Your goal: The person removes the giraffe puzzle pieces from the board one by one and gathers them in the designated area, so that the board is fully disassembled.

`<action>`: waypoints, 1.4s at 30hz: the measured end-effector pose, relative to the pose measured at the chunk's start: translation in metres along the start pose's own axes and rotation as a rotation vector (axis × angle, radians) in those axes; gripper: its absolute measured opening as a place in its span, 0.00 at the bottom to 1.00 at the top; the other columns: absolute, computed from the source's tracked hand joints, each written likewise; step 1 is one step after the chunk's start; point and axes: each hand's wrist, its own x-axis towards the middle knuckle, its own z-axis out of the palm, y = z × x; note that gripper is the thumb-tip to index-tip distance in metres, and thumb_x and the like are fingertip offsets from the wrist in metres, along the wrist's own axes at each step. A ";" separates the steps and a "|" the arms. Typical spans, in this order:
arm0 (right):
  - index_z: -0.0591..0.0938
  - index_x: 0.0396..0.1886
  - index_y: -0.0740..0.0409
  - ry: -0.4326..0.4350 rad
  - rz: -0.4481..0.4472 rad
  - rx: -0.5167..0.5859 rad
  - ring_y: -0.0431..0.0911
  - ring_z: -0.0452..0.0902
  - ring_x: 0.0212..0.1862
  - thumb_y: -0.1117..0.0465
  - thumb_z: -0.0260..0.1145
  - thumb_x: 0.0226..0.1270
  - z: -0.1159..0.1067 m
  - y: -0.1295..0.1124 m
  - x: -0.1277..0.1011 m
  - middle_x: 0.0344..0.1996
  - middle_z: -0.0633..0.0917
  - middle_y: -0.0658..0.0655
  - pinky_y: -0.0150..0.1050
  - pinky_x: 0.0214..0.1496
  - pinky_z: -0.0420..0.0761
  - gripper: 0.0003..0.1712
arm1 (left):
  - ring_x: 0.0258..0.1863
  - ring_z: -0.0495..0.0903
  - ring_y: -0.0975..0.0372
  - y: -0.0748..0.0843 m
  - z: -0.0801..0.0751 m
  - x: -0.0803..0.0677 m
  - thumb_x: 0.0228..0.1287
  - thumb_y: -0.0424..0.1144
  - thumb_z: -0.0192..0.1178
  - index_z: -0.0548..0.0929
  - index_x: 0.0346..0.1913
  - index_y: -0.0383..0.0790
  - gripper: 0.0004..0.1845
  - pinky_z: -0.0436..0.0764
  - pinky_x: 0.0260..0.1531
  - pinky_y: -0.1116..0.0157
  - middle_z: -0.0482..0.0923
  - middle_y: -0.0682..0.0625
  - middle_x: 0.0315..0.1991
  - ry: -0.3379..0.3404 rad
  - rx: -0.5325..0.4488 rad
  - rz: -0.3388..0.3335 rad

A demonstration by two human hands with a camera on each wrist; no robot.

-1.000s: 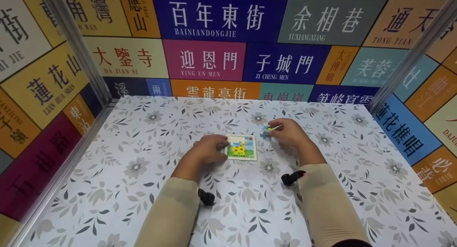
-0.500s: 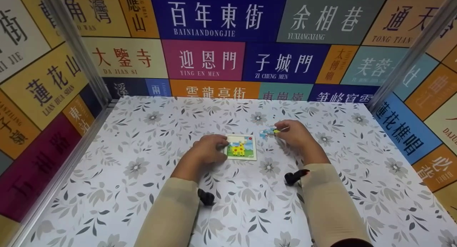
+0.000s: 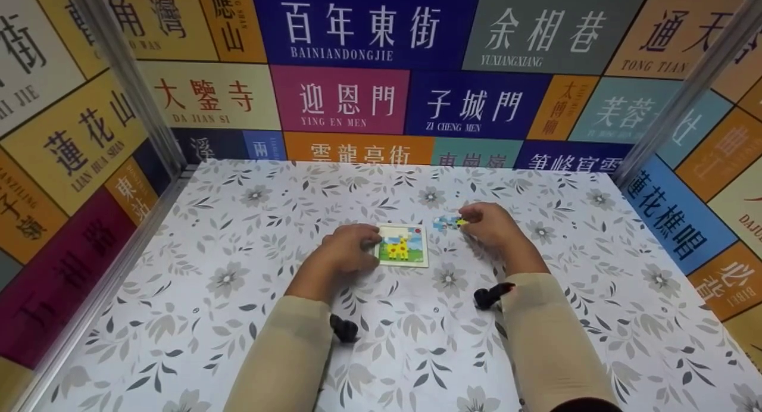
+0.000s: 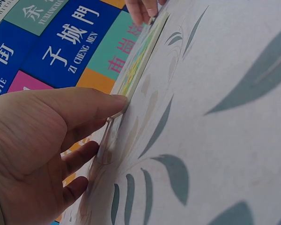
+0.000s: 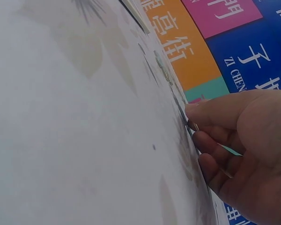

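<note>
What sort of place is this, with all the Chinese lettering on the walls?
Probably a small booth or partitioned workspace: wall panels with street-sign-style lettering rise on three sides, metal-looking posts stand at the corners, and a floral-patterned tabletop fills the middle.

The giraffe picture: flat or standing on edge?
Flat: the head view shows the giraffe picture lying face up on the floral tabletop.

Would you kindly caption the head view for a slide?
Left hand holding a giraffe picture, right hand touching small pieces beside it on a floral tabletop.
</note>
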 end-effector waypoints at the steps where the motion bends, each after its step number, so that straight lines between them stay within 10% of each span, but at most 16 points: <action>1: 0.79 0.73 0.55 0.001 -0.001 0.000 0.59 0.75 0.74 0.61 0.66 0.77 0.000 0.000 0.000 0.71 0.81 0.61 0.60 0.78 0.73 0.27 | 0.85 0.59 0.55 0.000 0.000 0.000 0.65 0.45 0.71 0.84 0.69 0.56 0.28 0.54 0.84 0.41 0.70 0.62 0.80 0.001 -0.005 -0.004; 18: 0.78 0.73 0.55 0.037 -0.031 0.033 0.60 0.76 0.72 0.61 0.68 0.74 0.000 0.002 -0.004 0.70 0.81 0.62 0.59 0.74 0.78 0.29 | 0.85 0.59 0.53 0.004 0.000 -0.001 0.62 0.44 0.72 0.85 0.68 0.56 0.29 0.53 0.84 0.39 0.71 0.65 0.78 0.017 -0.070 -0.027; 42: 0.82 0.70 0.48 -0.087 -0.152 -0.029 0.54 0.81 0.64 0.49 0.73 0.73 0.046 -0.082 -0.012 0.68 0.82 0.55 0.53 0.59 0.86 0.29 | 0.85 0.59 0.53 0.001 0.001 0.001 0.62 0.45 0.73 0.84 0.68 0.60 0.30 0.54 0.84 0.39 0.70 0.66 0.78 -0.001 -0.080 -0.067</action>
